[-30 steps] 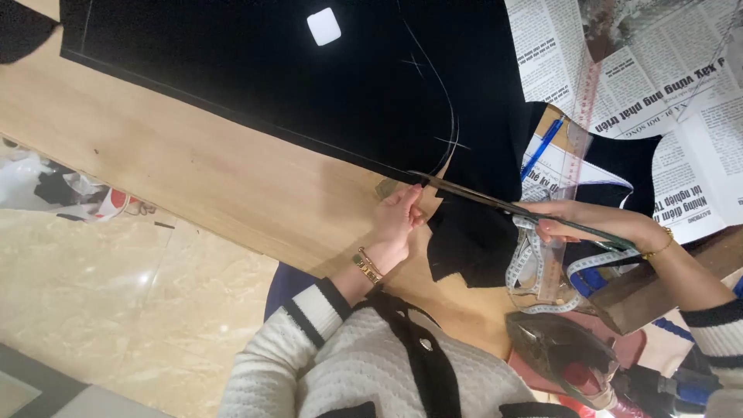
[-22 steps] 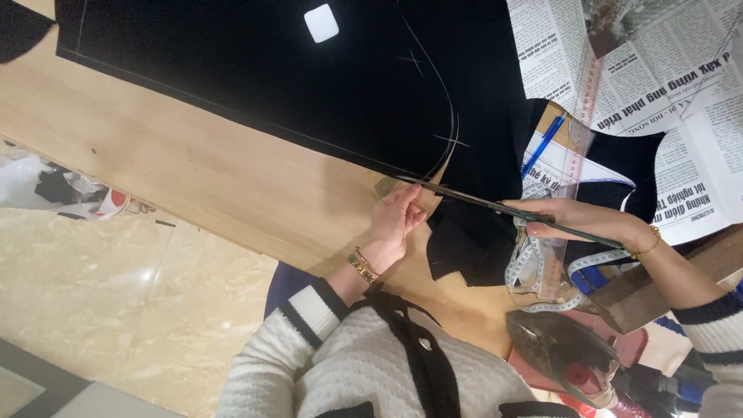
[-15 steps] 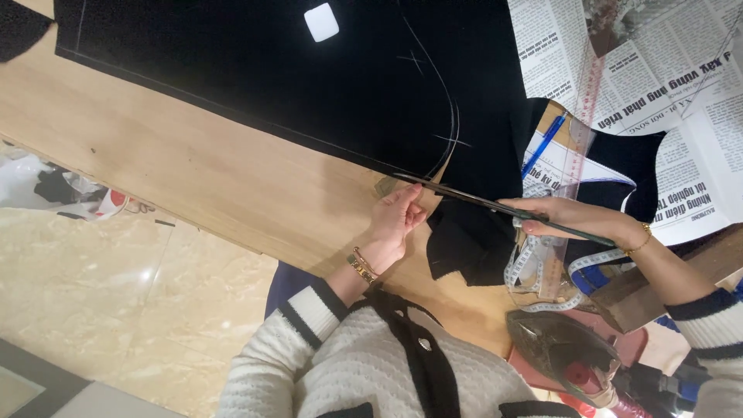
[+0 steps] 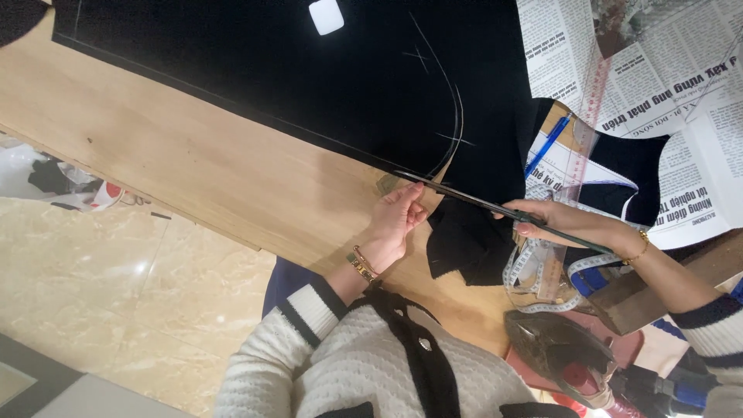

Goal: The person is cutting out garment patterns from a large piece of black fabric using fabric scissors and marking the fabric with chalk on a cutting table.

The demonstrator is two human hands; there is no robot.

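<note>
Our right hand is wrapped around the handles of long scissors, whose blades reach leftward to the edge of the black fabric. Our left hand, fingers curled, pinches that fabric edge just below the blade tips, beside a curved chalk line. Above the left hand, a small white square of chalk lies on the cloth. Printed newspaper sheets spread above the right hand, with a blue pen and a clear ruler near. A measuring tape coils just below it. Left of the left hand, the bare wooden table runs to its edge.
</note>
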